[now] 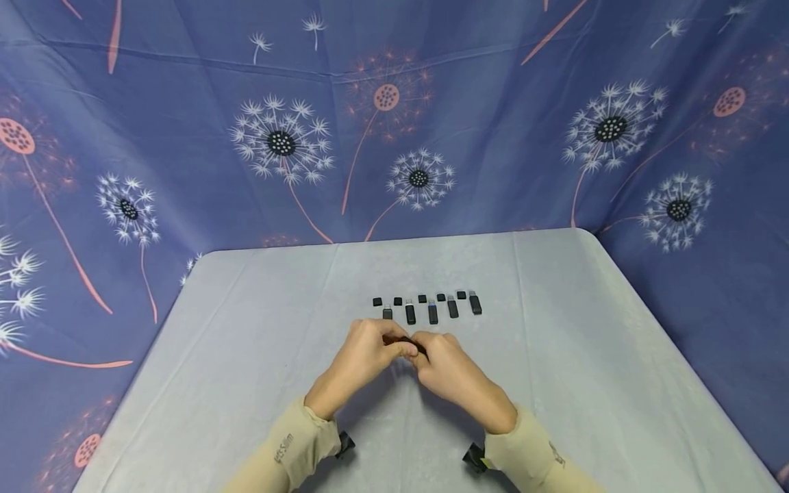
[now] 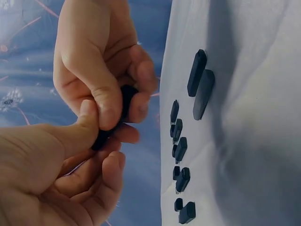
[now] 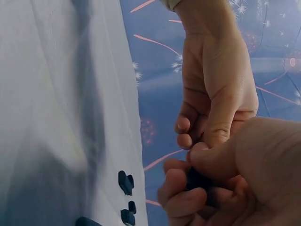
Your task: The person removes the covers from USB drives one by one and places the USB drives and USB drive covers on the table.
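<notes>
1. The left hand (image 1: 364, 356) and the right hand (image 1: 446, 370) meet above the middle of the grey table (image 1: 246, 370), their fingertips together just this side of a row of small black pieces.
2. Between them they hold one black USB stick (image 1: 414, 346); the head view shows only a sliver of it between the thumbs.
3. In the left wrist view that stick (image 2: 115, 117) runs slantwise. The right hand (image 2: 101, 61), at 12 o'clock in that picture, curls its fingers round the upper end, and the left hand (image 2: 56, 169), at 7 o'clock, pinches the lower end with thumb and fingers.
4. In the right wrist view the stick (image 3: 197, 181) is a dark patch deep among the curled fingers, mostly hidden.
5. At 12 o'clock from the hands, five more USB sticks (image 1: 433, 313) lie side by side on the cloth, each pointing away from the person.
6. Just beyond them, a line of small black caps (image 1: 398, 301) sits apart from the sticks, roughly one cap per stick.
7. Both sleeves (image 1: 296, 445) are beige, and a black strap shows at each wrist.
8. Behind the table hangs a blue dandelion-print cloth (image 1: 283, 144).
</notes>
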`<state>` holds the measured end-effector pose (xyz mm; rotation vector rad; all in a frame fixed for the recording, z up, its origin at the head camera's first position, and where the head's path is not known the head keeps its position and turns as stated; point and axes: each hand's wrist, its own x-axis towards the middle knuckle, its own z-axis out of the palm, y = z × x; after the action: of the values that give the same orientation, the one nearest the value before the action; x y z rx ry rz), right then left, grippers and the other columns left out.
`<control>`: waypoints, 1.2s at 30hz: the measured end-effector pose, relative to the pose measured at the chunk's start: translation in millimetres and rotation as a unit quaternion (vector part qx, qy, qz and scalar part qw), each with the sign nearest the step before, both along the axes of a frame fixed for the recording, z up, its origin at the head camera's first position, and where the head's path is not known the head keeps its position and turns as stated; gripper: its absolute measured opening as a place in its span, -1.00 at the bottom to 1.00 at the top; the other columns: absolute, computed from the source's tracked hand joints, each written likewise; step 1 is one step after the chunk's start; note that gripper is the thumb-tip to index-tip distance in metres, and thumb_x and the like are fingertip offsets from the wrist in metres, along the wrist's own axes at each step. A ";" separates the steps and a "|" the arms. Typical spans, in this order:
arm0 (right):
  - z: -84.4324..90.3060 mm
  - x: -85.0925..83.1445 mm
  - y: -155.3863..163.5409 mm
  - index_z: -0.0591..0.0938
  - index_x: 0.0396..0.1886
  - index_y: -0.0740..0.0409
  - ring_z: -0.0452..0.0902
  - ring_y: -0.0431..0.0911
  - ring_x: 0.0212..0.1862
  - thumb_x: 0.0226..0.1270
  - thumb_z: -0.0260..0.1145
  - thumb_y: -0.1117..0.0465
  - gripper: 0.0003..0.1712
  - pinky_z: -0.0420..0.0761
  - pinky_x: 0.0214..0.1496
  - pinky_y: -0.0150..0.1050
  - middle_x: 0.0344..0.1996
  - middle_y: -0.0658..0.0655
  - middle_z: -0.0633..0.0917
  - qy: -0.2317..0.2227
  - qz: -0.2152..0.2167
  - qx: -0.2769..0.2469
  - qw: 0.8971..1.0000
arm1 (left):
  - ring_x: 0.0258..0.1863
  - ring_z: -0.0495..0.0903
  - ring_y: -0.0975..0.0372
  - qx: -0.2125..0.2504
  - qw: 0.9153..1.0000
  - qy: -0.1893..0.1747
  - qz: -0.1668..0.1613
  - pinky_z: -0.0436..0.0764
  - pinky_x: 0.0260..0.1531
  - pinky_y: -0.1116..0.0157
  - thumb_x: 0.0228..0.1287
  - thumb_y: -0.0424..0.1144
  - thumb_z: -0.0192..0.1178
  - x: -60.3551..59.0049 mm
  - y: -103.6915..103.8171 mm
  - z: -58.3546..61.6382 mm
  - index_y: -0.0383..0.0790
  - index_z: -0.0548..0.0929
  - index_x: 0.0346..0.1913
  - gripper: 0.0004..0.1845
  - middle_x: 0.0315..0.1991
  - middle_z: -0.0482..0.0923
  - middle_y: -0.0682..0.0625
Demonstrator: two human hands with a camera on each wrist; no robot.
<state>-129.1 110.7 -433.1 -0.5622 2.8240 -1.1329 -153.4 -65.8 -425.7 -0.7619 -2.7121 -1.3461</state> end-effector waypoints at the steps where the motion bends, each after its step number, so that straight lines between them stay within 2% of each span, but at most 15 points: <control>1: 0.2 0.1 0.0 0.61 -0.45 0.11 0.27 -0.30 -0.63 0.51 0.25 0.32 -0.75 0.32 -0.58 -0.41 -0.67 -0.11 0.43 0.003 0.007 0.011 1.000 | -0.43 0.69 0.41 -0.002 1.000 0.003 -0.002 0.65 -0.43 0.44 0.18 -0.19 0.52 0.1 0.1 0.2 -0.08 0.85 -0.31 -0.92 -0.38 0.80 0.12; 5: -0.2 0.4 2.2 0.59 -0.36 0.15 0.30 -0.27 -0.55 0.58 0.20 0.28 -0.79 0.37 -0.50 -0.38 -0.61 -0.08 0.42 0.007 0.057 0.040 0.998 | -0.52 0.65 0.40 -0.012 1.000 -0.006 -0.007 0.61 -0.53 0.44 0.20 -0.21 0.51 1.5 -0.2 0.2 -0.08 0.83 -0.35 -0.94 -0.43 0.78 0.13; 7: -0.9 1.0 3.9 0.60 -0.22 0.17 0.37 -0.26 -0.45 0.61 0.17 0.23 -0.85 0.44 -0.40 -0.35 -0.51 -0.08 0.49 0.000 0.084 0.046 0.995 | -0.59 0.60 0.41 -0.020 1.000 -0.011 -0.011 0.58 -0.58 0.44 0.25 -0.24 0.48 2.1 -0.7 -0.4 -0.08 0.81 -0.38 -0.93 -0.48 0.75 0.14; 11: -2.1 2.1 6.5 0.59 -0.01 0.17 0.44 -0.23 -0.31 0.65 0.13 0.13 -0.79 0.49 -0.26 -0.30 -0.38 -0.07 0.56 -0.006 0.114 0.049 0.992 | -0.69 0.45 0.46 -0.058 0.998 0.022 -0.031 0.48 -0.67 0.46 0.31 -0.30 0.42 2.1 -1.4 -1.6 -0.09 0.75 -0.45 -0.84 -0.59 0.65 0.16; 14: -3.1 2.4 6.2 0.60 -0.02 0.15 0.44 -0.24 -0.35 0.65 0.12 0.11 -0.78 0.50 -0.27 -0.32 -0.41 -0.09 0.55 0.002 0.112 0.052 0.992 | -0.70 0.39 0.48 -0.081 0.994 0.051 -0.044 0.44 -0.68 0.48 0.32 -0.32 0.40 1.2 -1.1 -1.9 -0.10 0.71 -0.48 -0.81 -0.63 0.58 0.17; 16: -3.9 2.3 5.3 0.60 -0.07 0.13 0.41 -0.26 -0.40 0.65 0.12 0.11 -0.79 0.49 -0.32 -0.34 -0.47 -0.11 0.51 0.008 0.108 0.050 0.993 | -0.70 0.38 0.48 -0.086 0.994 0.056 -0.046 0.42 -0.68 0.49 0.34 -0.32 0.38 0.9 -0.7 -2.0 -0.10 0.70 -0.48 -0.80 -0.63 0.57 0.17; 23: -2.3 1.1 3.2 0.51 -0.31 0.08 0.30 -0.28 -0.52 0.61 0.15 0.09 -0.76 0.40 -0.45 -0.36 -0.60 -0.12 0.36 0.035 0.079 0.044 0.995 | -0.68 0.42 0.46 -0.059 0.998 0.025 -0.007 0.47 -0.68 0.45 0.36 -0.31 0.35 2.2 2.8 -0.8 -0.09 0.66 -0.46 -0.80 -0.59 0.60 0.16; 27: 0.8 0.3 3.9 0.53 -0.29 0.07 0.34 -0.26 -0.50 0.59 0.16 0.07 -0.77 0.41 -0.43 -0.36 -0.60 -0.12 0.37 0.049 0.070 0.049 0.995 | -0.68 0.44 0.44 -0.031 0.999 0.008 0.011 0.48 -0.68 0.42 0.36 -0.31 0.34 3.2 4.3 0.2 -0.07 0.64 -0.45 -0.80 -0.58 0.60 0.17; 36: 0.9 -0.4 5.0 0.56 -0.26 0.05 0.36 -0.26 -0.48 0.58 0.18 0.06 -0.79 0.43 -0.40 -0.35 -0.60 -0.12 0.40 0.058 0.068 0.052 0.995 | -0.67 0.43 0.44 -0.019 1.000 0.002 0.021 0.45 -0.68 0.42 0.36 -0.31 0.34 4.5 4.8 -0.2 -0.03 0.62 -0.44 -0.79 -0.59 0.57 0.21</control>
<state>-129.5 115.8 -432.3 -0.8213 2.8677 -0.9533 -148.9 -61.0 -425.9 -0.7050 -2.7415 -1.2862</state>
